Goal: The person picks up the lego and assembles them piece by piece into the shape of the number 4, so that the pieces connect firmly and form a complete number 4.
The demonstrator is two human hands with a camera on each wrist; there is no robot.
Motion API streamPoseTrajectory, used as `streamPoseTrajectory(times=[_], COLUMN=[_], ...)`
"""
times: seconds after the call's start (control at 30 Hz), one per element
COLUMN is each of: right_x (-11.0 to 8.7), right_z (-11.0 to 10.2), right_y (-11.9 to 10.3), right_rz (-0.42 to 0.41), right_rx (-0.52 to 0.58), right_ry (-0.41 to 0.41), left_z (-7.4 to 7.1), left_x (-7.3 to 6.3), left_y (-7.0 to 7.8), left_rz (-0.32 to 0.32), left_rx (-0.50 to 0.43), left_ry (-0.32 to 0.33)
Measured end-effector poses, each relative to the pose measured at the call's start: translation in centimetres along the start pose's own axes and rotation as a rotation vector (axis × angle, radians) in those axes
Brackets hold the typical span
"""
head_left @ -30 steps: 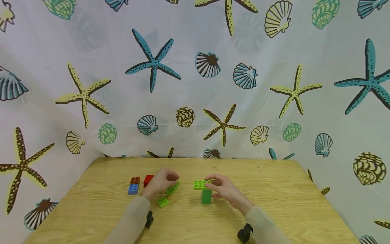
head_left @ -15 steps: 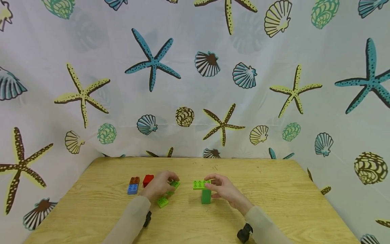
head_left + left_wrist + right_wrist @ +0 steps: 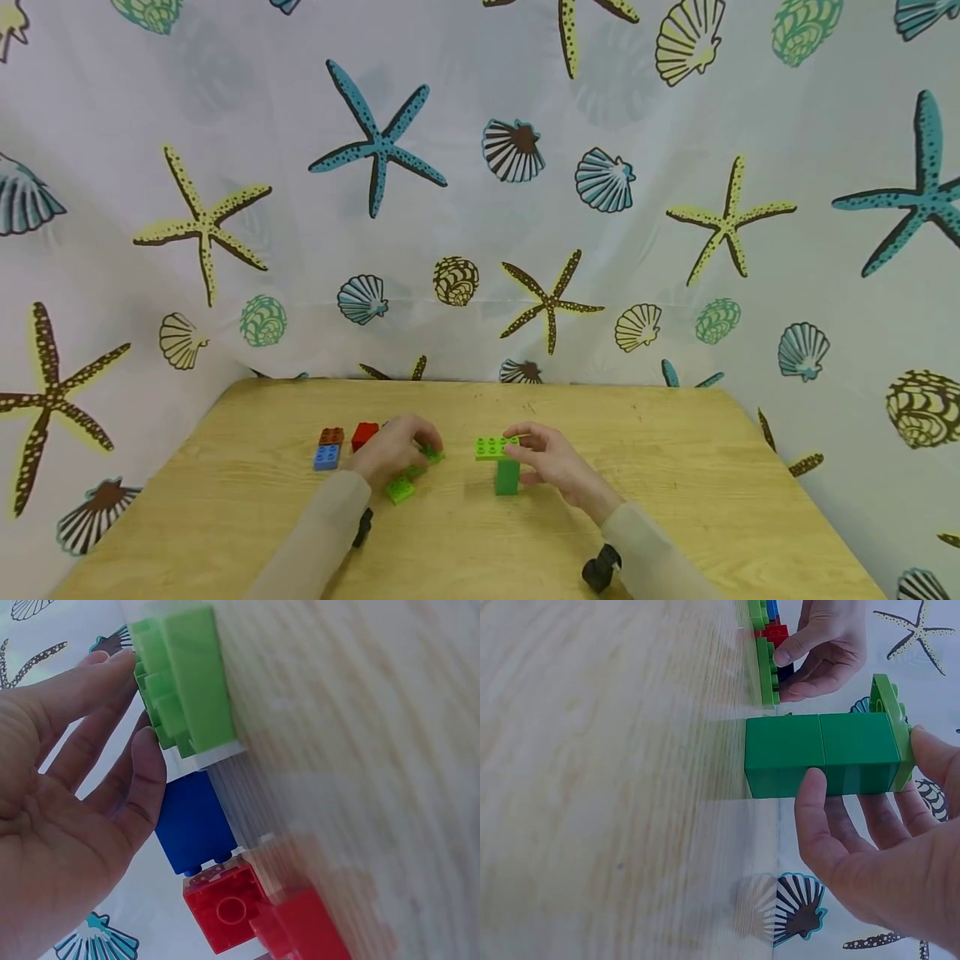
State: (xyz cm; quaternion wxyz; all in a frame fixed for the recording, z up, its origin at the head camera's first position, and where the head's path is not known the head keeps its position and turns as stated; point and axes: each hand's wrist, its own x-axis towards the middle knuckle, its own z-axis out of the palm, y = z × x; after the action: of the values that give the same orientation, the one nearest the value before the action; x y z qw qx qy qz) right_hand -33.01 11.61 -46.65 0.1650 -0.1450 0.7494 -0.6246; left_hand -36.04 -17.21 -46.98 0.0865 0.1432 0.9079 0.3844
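My left hand (image 3: pixel 397 446) is palm down at the left, thumb and fingertips closed at the studs of a long light green brick (image 3: pixel 432 454), whose ends show around the thumb. A short light green brick (image 3: pixel 400 490) lies nearer me. My right hand (image 3: pixel 551 462) holds a stack, with one finger against the dark green bricks (image 3: pixel 784 754) and the thumb at the light green plate (image 3: pixel 891 724) on top. Two dark green bricks make up the upright stack, which meets the table. Past its left side the plate (image 3: pixel 491 448) overhangs.
Behind my left wrist sit a red brick (image 3: pixel 365 435), a brown-orange brick (image 3: pixel 332 436) and a blue brick (image 3: pixel 326 457). In the left wrist view a darker blue brick (image 3: pixel 196 825) is also there. A patterned cloth (image 3: pixel 480 333) hangs behind the wooden table (image 3: pixel 675 467).
My left hand has lowered slightly and its thumb has come across the middle of the long light green brick. My right hand and the stack have stayed in place.
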Motion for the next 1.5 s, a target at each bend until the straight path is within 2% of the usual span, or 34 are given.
streamPoseTrajectory(times=[0.17, 0.3, 0.67, 1.13, 1.37, 1.5], right_x=[0.19, 0.25, 0.00, 0.03, 0.08, 0.09], right_z=[0.06, -0.04, -0.11, -0.21, -0.29, -0.36], right_y=[-0.09, -0.13, -0.13, -0.17, -0.20, -0.20], right_rz=[-0.006, -0.009, 0.008, 0.000, -0.004, -0.006], right_rx=[0.004, 0.003, 0.019, 0.023, 0.018, 0.017], right_ry=[-0.010, -0.011, 0.002, -0.012, -0.009, -0.010], left_z=[-0.06, 0.11, 0.01, 0.19, 0.06, -0.02], left_x=[0.19, 0.37, 0.35, 0.64, 0.70, 0.56], left_y=[-0.18, -0.04, -0.33, -0.06, 0.06, 0.17], left_rz=[0.017, -0.011, -0.024, -0.046, 0.007, 0.028], left_rx=[0.046, 0.038, -0.021, 0.104, 0.163, 0.118], left_ry=[0.014, 0.014, 0.001, -0.016, -0.016, -0.019])
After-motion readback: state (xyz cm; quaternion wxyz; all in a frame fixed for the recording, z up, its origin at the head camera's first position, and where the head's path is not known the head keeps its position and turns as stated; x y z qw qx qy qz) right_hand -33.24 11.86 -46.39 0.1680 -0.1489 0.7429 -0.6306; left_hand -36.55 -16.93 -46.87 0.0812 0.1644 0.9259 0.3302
